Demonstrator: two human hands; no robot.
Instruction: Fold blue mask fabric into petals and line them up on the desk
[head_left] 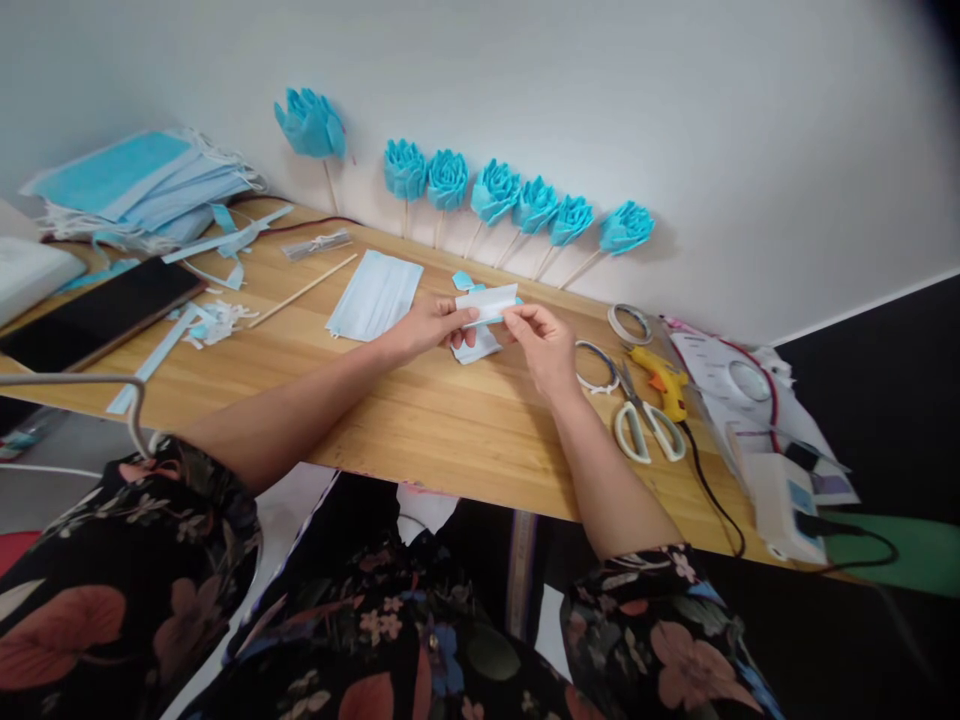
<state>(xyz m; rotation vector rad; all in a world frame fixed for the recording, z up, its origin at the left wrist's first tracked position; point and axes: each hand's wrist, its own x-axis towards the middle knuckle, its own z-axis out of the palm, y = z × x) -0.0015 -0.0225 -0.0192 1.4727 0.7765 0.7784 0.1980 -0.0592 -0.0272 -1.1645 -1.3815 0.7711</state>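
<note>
My left hand (pixel 439 325) and my right hand (pixel 544 340) meet over the middle of the wooden table. Between them they pinch a small piece of white and blue mask fabric (pixel 489 300), one end in each hand. Beneath it lie more cut fabric pieces (pixel 478 348), white side up, partly covered by my fingers. A small blue cut piece (pixel 463 281) shows just behind. Left of my left hand rests a flat pale pleated mask sheet (pixel 377 293). White-handled scissors (pixel 645 420) lie to the right of my right hand.
Several blue fabric flowers on sticks (pixel 495 192) lean against the wall. Stacked masks (pixel 135 180), fabric scraps (pixel 217 322), a thin stick (pixel 304 290) and a phone (pixel 101 310) occupy the left. Tape rolls (pixel 630 324), a yellow glue gun (pixel 661 382) and a power strip (pixel 784 505) sit right.
</note>
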